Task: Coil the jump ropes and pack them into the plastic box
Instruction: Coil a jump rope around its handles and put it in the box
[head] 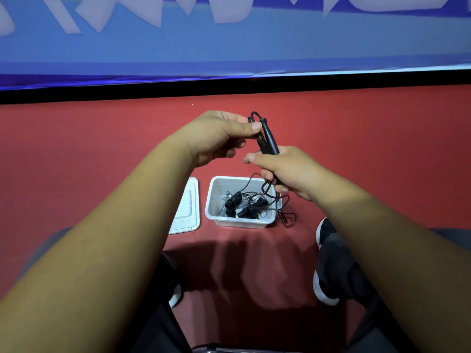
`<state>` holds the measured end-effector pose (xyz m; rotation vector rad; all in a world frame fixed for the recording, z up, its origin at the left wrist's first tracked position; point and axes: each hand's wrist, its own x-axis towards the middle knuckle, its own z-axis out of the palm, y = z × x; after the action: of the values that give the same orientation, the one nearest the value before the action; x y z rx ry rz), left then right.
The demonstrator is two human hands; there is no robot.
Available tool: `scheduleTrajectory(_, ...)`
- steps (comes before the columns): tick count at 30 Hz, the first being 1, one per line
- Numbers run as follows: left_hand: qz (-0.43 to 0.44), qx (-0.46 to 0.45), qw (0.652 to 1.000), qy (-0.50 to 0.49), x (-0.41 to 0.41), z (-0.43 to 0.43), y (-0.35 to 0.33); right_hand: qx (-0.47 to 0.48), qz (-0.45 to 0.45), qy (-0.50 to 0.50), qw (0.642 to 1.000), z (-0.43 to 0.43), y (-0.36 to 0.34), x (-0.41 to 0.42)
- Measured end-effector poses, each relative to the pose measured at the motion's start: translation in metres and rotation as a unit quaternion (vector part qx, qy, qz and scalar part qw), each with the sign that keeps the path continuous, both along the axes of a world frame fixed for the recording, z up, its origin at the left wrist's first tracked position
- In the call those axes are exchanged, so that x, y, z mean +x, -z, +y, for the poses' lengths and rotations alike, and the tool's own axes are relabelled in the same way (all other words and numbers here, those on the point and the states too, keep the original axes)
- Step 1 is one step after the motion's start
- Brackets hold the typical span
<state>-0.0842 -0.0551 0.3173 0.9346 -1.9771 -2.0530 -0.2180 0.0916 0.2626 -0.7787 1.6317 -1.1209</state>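
Coiling: my right hand point(283, 171) gripping rope handles point(269, 138), left hand point(221, 133) pinching cord point(254, 113) — next, probably winding slack dangling over near box point(212, 200).

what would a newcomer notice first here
Both hands meet at centre: the left hand pinches the top of the black jump rope handles and the right hand grips them lower down. Beneath them on the red floor sits a white plastic box holding more ropes, its lid lying to its left.
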Motion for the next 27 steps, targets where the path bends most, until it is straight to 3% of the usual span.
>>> scheduleTrajectory(6,-0.017,-0.036,0.995,-0.095,-0.004,-0.014,0.022,-0.052,-0.114,0.036,0.991,0.000,-0.015,-0.005)
scheduleTrajectory(9,-0.057,-0.036,0.997,0.026,-0.005,-0.008,0.047,-0.070,-0.152,0.041,0.985,0.001,-0.025,-0.007)
scheduleTrajectory(12,-0.040,-0.020,0.984,0.171,-0.004,0.010,0.057,-0.082,-0.178,0.037,0.980,0.003,-0.035,-0.008)
scheduleTrajectory(17,-0.032,0.009,0.964,0.264,0.000,0.011,0.054,-0.086,-0.171,0.050,0.980,0.010,-0.049,-0.018)
scheduleTrajectory(21,-0.074,-0.054,0.948,0.305,0.006,0.008,0.040,-0.071,-0.130,0.056,0.987,0.017,-0.053,-0.024)
scheduleTrajectory(27,-0.199,-0.194,0.899,0.338,0.005,0.011,0.032,-0.087,-0.181,0.089,0.976,0.019,-0.052,-0.025)
